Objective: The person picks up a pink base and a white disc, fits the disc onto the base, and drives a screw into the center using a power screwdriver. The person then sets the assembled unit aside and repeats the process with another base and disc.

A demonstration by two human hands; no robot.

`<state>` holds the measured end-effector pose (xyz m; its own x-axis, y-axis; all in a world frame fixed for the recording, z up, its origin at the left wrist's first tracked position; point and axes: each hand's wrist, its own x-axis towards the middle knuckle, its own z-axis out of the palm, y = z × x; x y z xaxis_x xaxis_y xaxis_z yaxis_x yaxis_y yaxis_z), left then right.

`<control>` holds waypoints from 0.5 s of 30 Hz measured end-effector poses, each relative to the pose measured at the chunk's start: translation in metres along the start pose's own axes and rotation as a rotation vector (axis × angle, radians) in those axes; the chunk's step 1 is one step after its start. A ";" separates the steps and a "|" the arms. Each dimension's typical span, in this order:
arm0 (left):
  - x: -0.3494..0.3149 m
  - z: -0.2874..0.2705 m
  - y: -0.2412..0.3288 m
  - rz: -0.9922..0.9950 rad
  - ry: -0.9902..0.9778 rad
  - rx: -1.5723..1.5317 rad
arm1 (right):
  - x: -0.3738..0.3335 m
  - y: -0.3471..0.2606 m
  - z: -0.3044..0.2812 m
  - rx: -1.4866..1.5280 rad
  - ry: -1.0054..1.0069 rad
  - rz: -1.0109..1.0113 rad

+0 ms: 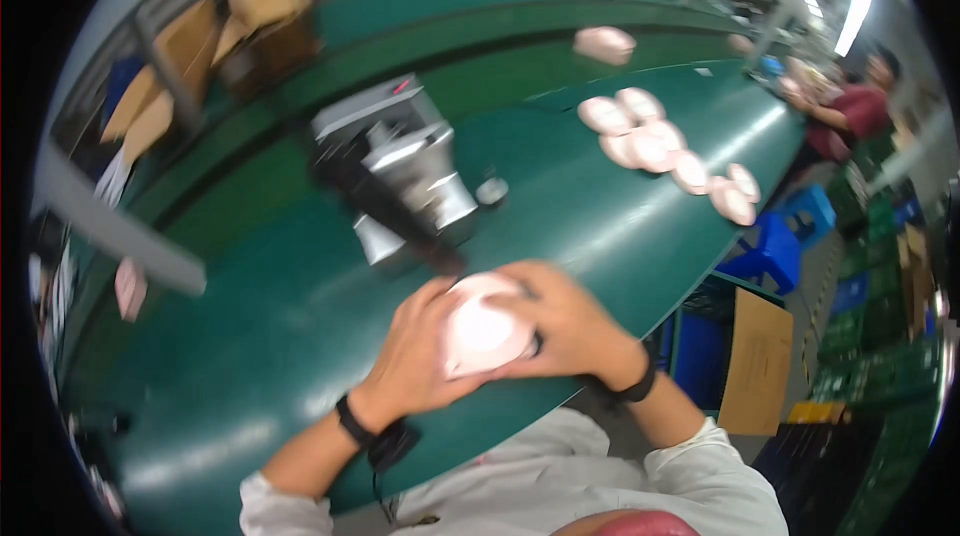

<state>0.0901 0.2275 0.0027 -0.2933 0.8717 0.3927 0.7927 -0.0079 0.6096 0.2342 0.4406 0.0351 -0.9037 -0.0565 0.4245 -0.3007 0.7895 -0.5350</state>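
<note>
Low over the near edge of the green table [300, 356], a pale pink rounded plastic shell [487, 334] is held between both my hands. My left hand [412, 356] is curled around its left side. On its right side my right hand [572, 324] grips it, with fingers reaching over the top. Motion blur and glare hide the shell's details. Just beyond my hands stands a grey metal bench machine [385, 121] with a black arm [375, 191] pointing toward me. A small pale round part [492, 190] lies beside the machine.
Several similar pink shells [650, 146] lie at the far right of the table; another [604, 45] is on the strip behind. A black corded object [393, 444] sits by my left wrist. A blue stool [768, 251] and a cardboard piece [757, 361] stand right. A co-worker [850, 116] sits far right.
</note>
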 end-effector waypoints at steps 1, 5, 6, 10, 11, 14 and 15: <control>-0.002 0.001 0.001 -0.001 -0.007 0.003 | -0.002 -0.001 0.007 0.055 0.074 -0.017; -0.005 0.006 0.007 0.037 0.023 0.018 | -0.022 -0.005 -0.001 0.005 0.196 -0.022; -0.005 0.009 0.009 0.002 0.055 0.019 | -0.031 -0.002 -0.007 0.033 0.144 0.112; -0.015 0.009 -0.004 0.069 0.050 -0.034 | -0.046 0.003 -0.010 0.139 0.179 0.205; -0.017 0.012 -0.007 0.034 0.059 -0.116 | -0.041 -0.003 0.001 0.148 0.241 0.148; -0.002 0.014 0.006 0.026 0.069 -0.186 | -0.038 -0.004 0.022 0.146 0.319 0.057; 0.003 0.010 0.015 0.037 0.051 -0.159 | -0.038 -0.004 0.029 0.161 0.351 0.037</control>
<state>0.1065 0.2348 0.0067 -0.2950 0.8436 0.4487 0.7099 -0.1208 0.6939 0.2608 0.4219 -0.0005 -0.7635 0.2050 0.6124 -0.3390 0.6799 -0.6503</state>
